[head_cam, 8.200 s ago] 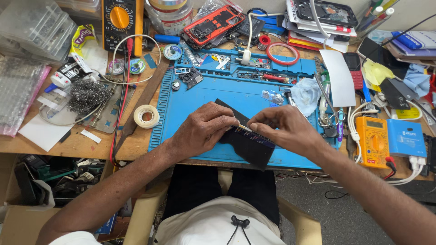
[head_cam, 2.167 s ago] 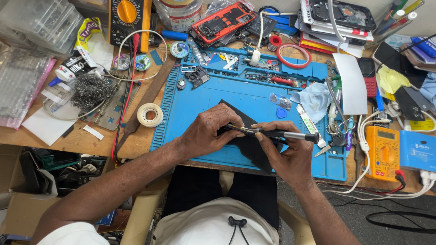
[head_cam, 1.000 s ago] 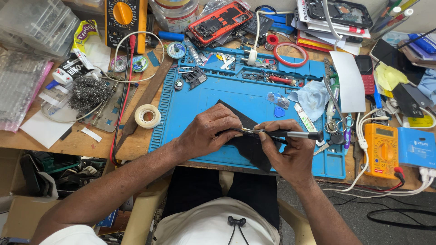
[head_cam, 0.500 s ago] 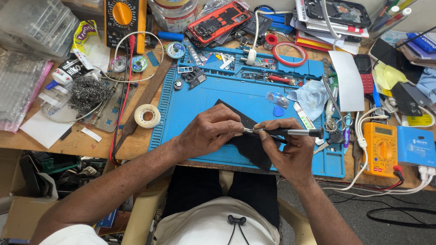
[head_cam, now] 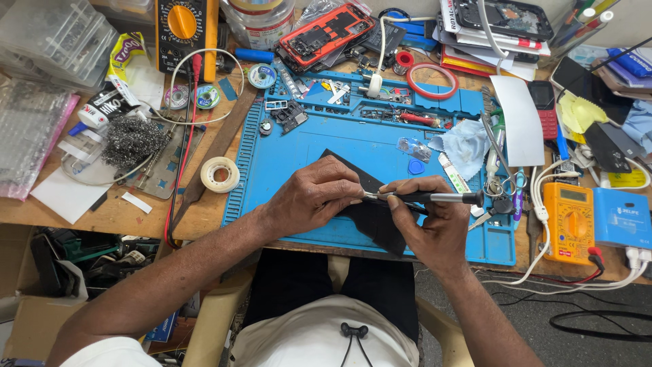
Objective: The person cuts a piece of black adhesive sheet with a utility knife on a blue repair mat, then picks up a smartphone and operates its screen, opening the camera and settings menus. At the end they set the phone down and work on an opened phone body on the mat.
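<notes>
A flat black phone-shaped device (head_cam: 375, 216) lies tilted over the near edge of the blue work mat (head_cam: 299, 153). My left hand (head_cam: 314, 196) presses down on its left half and holds it steady. My right hand (head_cam: 431, 228) grips a slim screwdriver (head_cam: 438, 198) with a black and silver handle, held almost level, its tip pointing left and meeting the device right by my left fingertips.
Roll of white tape (head_cam: 220, 174) left of the mat. Steel wool (head_cam: 134, 141), multimeter (head_cam: 186, 27) and cables at back left. Red phone frame (head_cam: 327, 30), red ring (head_cam: 432, 80), small parts at back. Orange meter (head_cam: 569, 221), tweezers and white cables on the right.
Eight seconds ago both hands held the black device with no tool. Since about two seconds ago my right hand holds the screwdriver at the device; over the last second the hands barely moved.
</notes>
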Demonstrator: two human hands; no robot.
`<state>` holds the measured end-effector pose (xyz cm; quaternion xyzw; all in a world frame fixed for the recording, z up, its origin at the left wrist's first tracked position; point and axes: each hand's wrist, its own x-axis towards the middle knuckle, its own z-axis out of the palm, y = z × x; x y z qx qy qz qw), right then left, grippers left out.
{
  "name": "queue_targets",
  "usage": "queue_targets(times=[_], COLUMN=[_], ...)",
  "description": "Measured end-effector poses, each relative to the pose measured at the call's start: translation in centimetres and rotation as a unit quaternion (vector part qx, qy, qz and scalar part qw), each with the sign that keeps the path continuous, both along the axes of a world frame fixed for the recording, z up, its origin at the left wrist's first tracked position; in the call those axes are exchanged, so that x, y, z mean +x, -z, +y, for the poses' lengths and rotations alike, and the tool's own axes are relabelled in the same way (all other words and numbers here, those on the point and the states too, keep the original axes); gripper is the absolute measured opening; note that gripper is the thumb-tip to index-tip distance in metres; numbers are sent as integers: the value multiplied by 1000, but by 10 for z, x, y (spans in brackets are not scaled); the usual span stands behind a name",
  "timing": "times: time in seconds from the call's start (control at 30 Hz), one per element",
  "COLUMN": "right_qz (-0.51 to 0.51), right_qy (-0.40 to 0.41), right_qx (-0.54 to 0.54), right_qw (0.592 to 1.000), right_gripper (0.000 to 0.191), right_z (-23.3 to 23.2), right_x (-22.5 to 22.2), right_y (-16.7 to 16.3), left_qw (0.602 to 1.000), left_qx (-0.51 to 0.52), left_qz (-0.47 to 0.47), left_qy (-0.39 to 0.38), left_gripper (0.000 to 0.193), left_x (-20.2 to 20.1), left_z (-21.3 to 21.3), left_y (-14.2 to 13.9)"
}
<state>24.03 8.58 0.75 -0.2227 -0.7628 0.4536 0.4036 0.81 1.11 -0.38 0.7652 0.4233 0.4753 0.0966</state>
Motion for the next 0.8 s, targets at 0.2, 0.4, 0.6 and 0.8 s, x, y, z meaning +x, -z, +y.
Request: queue_targets(times=[0.2,0.4,0.6,0.8], right_qz=[14,50,117,5], right_qy=[0,-8,19,12], right_qx=[-17,-54,-59,-20], right_qw=[1000,997,991,1000], right_gripper=[22,23,21,20], right_z=[-1,0,1,-13], right_x=[0,0,14,8], right_y=[0,-3,-16,-16], left_qw=[999,1000,1000,1000], left_qx=[-13,0,-1,-5], left_qz=[-32,-12,-2,-13], left_qy=[0,-7,1,10], left_gripper=[23,22,20,20], left_x=[-1,-1,-4,-5], left_z=[-1,1,-1,0], left_y=[0,-1,-4,-5])
